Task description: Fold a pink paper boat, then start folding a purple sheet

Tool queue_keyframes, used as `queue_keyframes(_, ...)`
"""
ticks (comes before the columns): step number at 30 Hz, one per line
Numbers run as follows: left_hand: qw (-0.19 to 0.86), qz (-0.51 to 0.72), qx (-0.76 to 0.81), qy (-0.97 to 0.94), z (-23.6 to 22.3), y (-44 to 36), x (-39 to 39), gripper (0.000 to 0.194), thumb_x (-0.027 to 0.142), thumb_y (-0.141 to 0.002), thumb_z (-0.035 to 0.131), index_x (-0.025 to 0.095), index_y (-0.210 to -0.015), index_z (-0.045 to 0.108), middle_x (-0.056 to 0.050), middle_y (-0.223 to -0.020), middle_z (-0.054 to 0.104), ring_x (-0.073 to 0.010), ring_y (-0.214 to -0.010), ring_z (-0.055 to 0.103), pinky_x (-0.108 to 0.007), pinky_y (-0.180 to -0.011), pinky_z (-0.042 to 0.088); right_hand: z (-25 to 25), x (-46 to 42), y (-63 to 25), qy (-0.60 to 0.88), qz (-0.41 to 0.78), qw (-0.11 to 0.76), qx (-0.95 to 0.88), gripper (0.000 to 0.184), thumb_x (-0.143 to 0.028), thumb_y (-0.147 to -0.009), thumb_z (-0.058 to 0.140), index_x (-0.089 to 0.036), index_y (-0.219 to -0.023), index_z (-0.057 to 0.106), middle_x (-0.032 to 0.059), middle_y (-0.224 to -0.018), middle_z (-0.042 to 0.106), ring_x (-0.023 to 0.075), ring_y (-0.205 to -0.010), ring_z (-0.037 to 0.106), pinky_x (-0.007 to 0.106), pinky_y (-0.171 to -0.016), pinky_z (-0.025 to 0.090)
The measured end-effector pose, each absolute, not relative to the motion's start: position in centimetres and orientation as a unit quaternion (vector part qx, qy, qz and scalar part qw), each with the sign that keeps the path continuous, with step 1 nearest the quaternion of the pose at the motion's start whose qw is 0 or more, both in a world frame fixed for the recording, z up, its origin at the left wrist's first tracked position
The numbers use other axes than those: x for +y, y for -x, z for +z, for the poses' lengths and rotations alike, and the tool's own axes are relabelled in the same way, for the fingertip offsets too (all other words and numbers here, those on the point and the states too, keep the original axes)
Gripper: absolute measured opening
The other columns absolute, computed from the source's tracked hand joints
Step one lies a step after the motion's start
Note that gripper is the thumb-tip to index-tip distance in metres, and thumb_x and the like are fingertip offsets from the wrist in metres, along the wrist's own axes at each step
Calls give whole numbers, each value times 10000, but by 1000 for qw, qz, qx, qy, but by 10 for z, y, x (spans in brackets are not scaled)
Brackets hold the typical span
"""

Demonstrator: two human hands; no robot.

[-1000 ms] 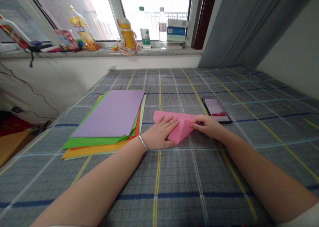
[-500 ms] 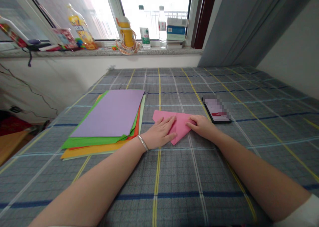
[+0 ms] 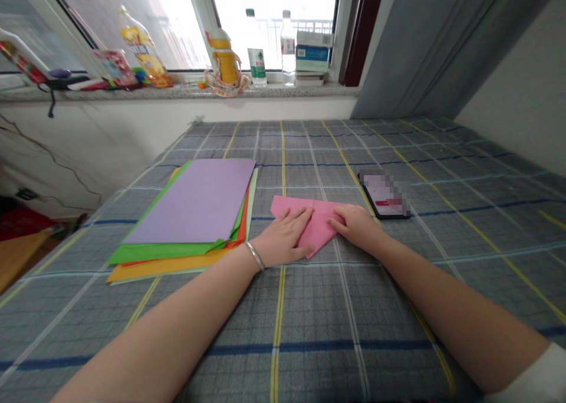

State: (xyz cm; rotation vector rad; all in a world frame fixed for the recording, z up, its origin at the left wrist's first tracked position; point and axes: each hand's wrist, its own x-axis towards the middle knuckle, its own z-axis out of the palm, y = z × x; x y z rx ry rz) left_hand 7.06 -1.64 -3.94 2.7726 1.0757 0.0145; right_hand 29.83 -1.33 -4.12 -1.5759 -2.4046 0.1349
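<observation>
A folded sheet of pink paper (image 3: 316,231) lies on the plaid bed cover, its point toward me. My left hand (image 3: 283,235) rests flat on its left part, fingers spread, with a metal bangle (image 3: 255,256) on the wrist. My right hand (image 3: 356,226) presses its fingertips on the paper's right part. Neither hand grips the sheet. To the left of my left hand is a stack of coloured paper (image 3: 190,202), lilac on top, with green, red and orange sheets showing beneath.
A phone (image 3: 384,195) with a pixelated screen lies beyond my right hand. The plaid bed cover (image 3: 283,320) spreads under everything. On the windowsill (image 3: 177,92) stand a water bottle (image 3: 288,49), a yellow bottle (image 3: 225,64) and other items. A wall rises to the right.
My hands have moved closer together on the pink paper. The right hand has gone from pinching the raised fold to pressing it flat, and the sheet looks narrower.
</observation>
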Motion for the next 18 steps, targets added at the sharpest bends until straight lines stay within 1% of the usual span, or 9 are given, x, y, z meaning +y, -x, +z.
queue_keyframes(3, 72, 8, 359, -931, -40, -70, -18, 784, 527, -908, 369, 83, -1490, 88, -173, -1554, 182, -248, -1451, 140, -422, -1165, 114, -40, -14, -297, 543, 44, 130, -828, 267, -368, -907, 458, -184, -799, 618, 88, -891, 693, 219, -807, 577, 317, -721, 372)
queue_keyframes(7, 59, 7, 366, -929, -38, -71, -20, 753, 544, -911, 341, 89, -1482, 155, -164, -1556, 175, -248, -1456, 113, -435, -1167, 107, -39, -14, -295, 552, 37, 122, -824, 254, -373, -896, 472, -190, -803, 621, 84, -895, 698, 221, -818, 587, 322, -734, 375)
queue_keyframes(13, 48, -2, 384, -922, -33, -75, -26, 727, 527, -915, 355, 84, -1475, 216, -141, -1551, 209, -257, -1449, 150, -449, -1173, 103, -41, -14, -295, 560, 31, 125, -818, 245, -381, -884, 485, -186, -814, 617, 96, -957, 698, 235, -879, 591, 333, -779, 384)
queue_keyframes(18, 39, 12, 391, -920, -35, -75, -29, 692, 491, -916, 369, 77, -1459, 259, -148, -1539, 251, -265, -1441, 180, -461, -1170, 123, -40, -15, -293, 568, 28, 109, -815, 258, -389, -891, 474, -184, -829, 620, 97, -950, 697, 239, -887, 595, 335, -782, 381)
